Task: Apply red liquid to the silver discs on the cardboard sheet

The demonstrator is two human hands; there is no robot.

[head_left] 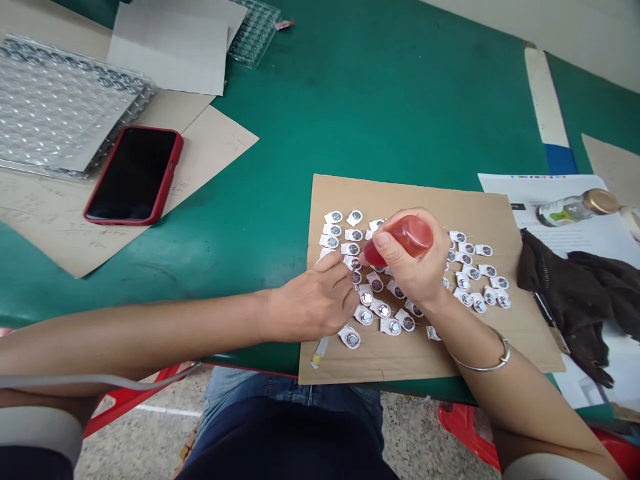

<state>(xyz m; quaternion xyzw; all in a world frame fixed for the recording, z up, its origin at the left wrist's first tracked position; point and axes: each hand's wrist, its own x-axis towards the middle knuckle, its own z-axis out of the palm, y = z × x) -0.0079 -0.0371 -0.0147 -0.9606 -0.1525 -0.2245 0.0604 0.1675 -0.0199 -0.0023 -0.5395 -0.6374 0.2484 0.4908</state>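
Note:
My right hand (417, 267) is closed around a small red squeeze bottle (407, 239), tilted with its tip toward the lower left. The tip is close to one of the small white tagged discs (353, 263). My left hand (317, 300) has its fingers bent together beside the same disc; what lies between the fingertips, if anything, is hidden. Several more discs with silvery round centres lie in loose rows on the brown cardboard sheet (400, 363), some of them covered by my hands. A small white strip with a yellow end (319, 353) rests near the sheet's lower left corner.
On the green table (380, 100), a red-cased phone (135, 175) and clear plastic trays (55, 107) are at the left. To the right are a glass jar (570, 209), a dark cloth (565, 287), a pen-like tool (550, 322) and printed papers (530, 187).

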